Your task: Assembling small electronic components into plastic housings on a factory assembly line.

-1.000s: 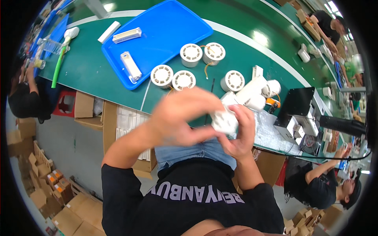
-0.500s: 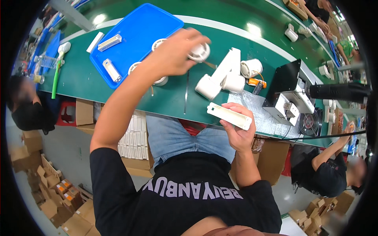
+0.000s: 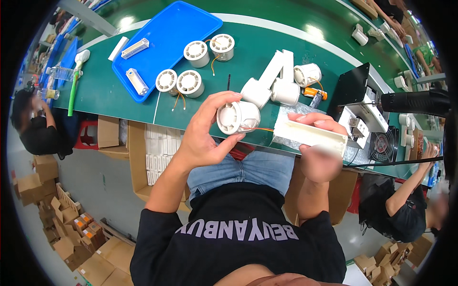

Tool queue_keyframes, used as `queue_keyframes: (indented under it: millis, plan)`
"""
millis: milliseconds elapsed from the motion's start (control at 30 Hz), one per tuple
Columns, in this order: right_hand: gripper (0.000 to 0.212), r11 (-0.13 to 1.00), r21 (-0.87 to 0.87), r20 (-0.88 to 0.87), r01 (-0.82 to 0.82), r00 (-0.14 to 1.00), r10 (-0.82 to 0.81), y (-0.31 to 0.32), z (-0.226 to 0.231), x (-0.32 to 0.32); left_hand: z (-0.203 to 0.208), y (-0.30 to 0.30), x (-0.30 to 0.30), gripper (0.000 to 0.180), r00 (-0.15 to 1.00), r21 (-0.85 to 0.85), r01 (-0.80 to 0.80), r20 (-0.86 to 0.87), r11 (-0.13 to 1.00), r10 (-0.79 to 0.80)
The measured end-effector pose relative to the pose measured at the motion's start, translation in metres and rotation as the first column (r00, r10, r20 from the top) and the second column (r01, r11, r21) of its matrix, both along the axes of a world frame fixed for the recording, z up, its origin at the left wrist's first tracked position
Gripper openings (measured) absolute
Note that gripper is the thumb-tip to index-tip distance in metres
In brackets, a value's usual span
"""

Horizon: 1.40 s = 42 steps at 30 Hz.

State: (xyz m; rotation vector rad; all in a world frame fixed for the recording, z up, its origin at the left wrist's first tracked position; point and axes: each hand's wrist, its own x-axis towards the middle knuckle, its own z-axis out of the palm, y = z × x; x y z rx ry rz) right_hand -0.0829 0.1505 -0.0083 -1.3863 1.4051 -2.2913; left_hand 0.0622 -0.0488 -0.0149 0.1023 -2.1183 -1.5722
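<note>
My left hand [image 3: 198,138] is closed round a white cylindrical fan unit [image 3: 243,117], its slotted round face turned left. A red and yellow wire leads from it toward the right. In my right hand [image 3: 322,164] is a long, hollow white plastic housing [image 3: 309,135], gripped between thumb and fingers. Wire and housing come close together; whether they touch, I cannot tell. Past my left hand, several more fan units [image 3: 190,84] with loose wires stand on the green table. Two assembled white pieces, each a bar with a cylinder [image 3: 285,91], lie beyond my hands.
A blue tray [image 3: 167,40] holding two small white housings [image 3: 137,82] lies at the far left. To the right are an orange-and-black tool [image 3: 315,94], another fan unit [image 3: 307,75], and a black-and-white machine [image 3: 358,102]. Co-workers sit at both sides.
My left hand has come back from the fan units with one in its grip, now in front of me. My right hand has shifted slightly right with the housing.
</note>
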Motion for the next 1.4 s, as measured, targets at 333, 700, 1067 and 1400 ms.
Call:
queue_keyframes:
  millis: [333,700,1067,1400]
  plan:
    - [0.047,0.986,0.164,0.066,-0.026,0.998,0.015,0.003,-0.02,0.015,-0.01,0.015,-0.006,0.067,0.996,0.133,0.084,-0.03,0.988,-0.08]
    - [0.046,0.9,0.378,-0.381,0.219,0.922,-0.064,-0.007,0.002,0.022,-0.011,0.033,-0.003,0.075,0.992,-0.022,0.066,0.113,0.998,-0.063]
    - [0.047,0.828,0.501,-0.395,0.252,0.918,-0.04,-0.005,0.009,0.019,-0.027,0.038,-0.003,0.082,0.975,0.1,0.09,0.195,0.991,-0.109]
    - [0.044,0.83,0.481,-0.419,0.283,0.906,-0.066,-0.012,0.008,0.02,-0.029,0.033,-0.004,0.079,0.982,0.101,0.113,0.141,0.988,-0.127]
